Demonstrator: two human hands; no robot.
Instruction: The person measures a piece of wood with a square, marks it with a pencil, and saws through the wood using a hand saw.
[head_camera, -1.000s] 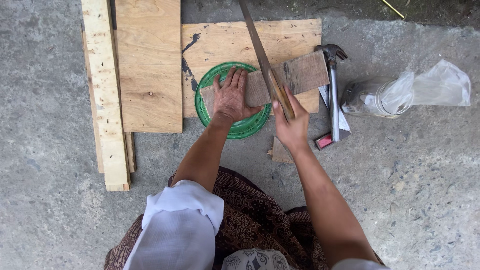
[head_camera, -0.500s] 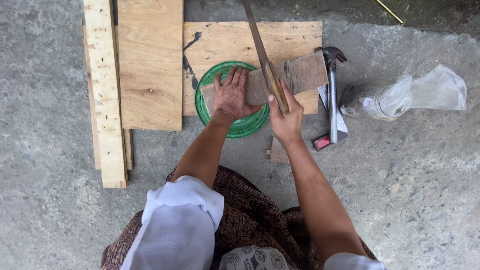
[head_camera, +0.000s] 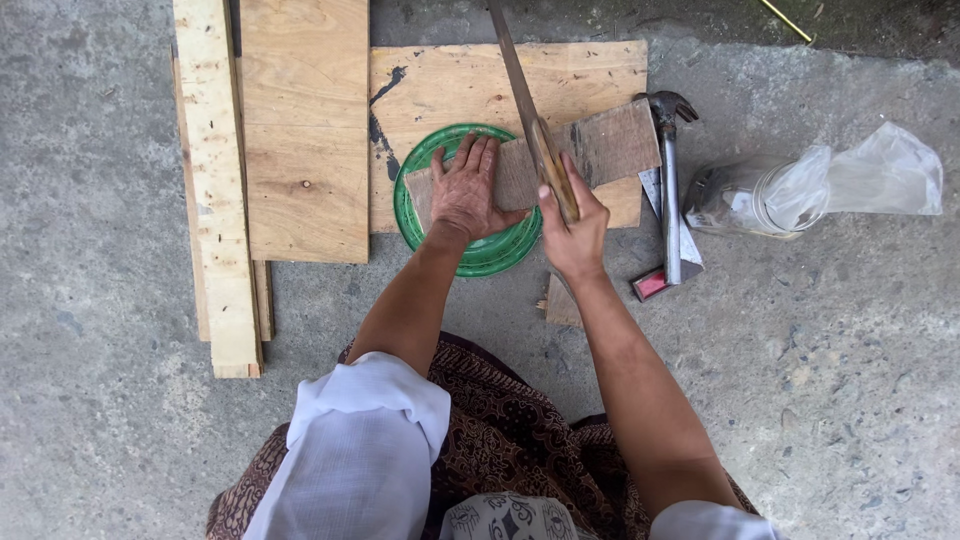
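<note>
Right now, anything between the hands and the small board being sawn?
Nothing visible. The left hand lies flat on the small board, which rests across the green round lid. The right hand grips the saw, whose blade crosses the board.

The light is soft, even daylight (no strong source visible), with only faint shadows. The picture is sharp, with little glare and no blur.

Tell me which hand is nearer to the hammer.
Right. The right hand grips the saw handle just beside the hammer, apart from it. The left hand presses the small board over the green ring, farther off.
</note>
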